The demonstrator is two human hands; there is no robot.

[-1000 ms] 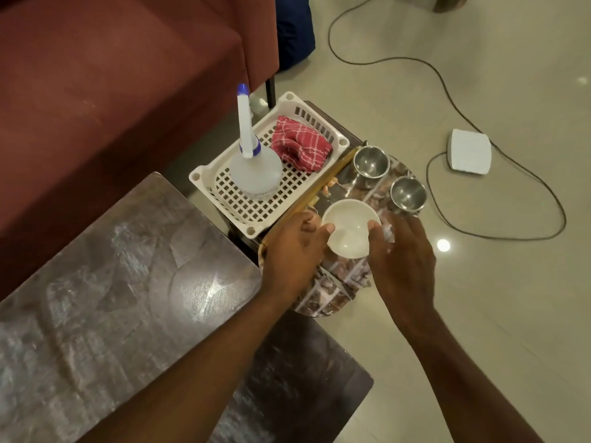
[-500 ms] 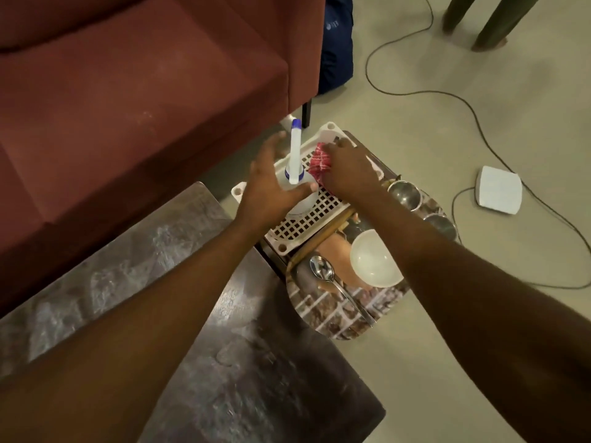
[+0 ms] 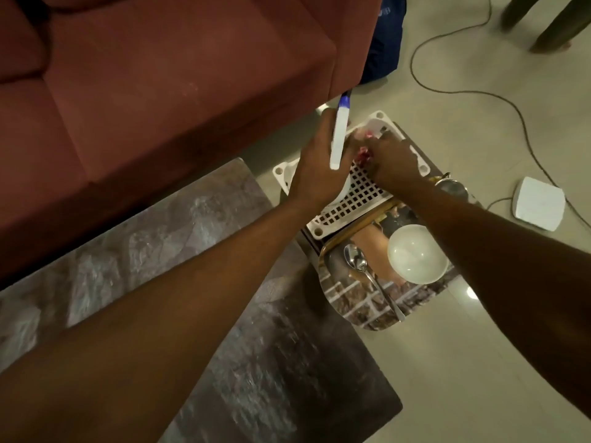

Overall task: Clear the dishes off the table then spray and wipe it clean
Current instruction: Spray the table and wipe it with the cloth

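Observation:
My left hand [image 3: 315,172] is wrapped around the clear spray bottle [image 3: 338,139], whose white neck with a blue tip sticks up above the white perforated basket [image 3: 351,199]. Right beside it, my right hand [image 3: 391,163] is closed on the red checked cloth [image 3: 363,156] inside that basket; most of the cloth is hidden by my fingers. In front of the basket, a patterned tray [image 3: 361,305] carries a white bowl [image 3: 417,254], a metal spoon [image 3: 367,273] and a steel cup [image 3: 452,188]. The dark marbled table [image 3: 224,282] spreads under my left forearm.
A maroon sofa [image 3: 160,91] stands close behind the table and the basket. On the tiled floor to the right lie a white box [image 3: 539,203] and a black cable [image 3: 463,91]. A dark blue bag [image 3: 382,43] leans by the sofa's end. Furniture legs [image 3: 550,20] show at top right.
Both hands left the white bowl on the tray and moved up to the basket. The left hand closed around the spray bottle, the right on the red cloth.

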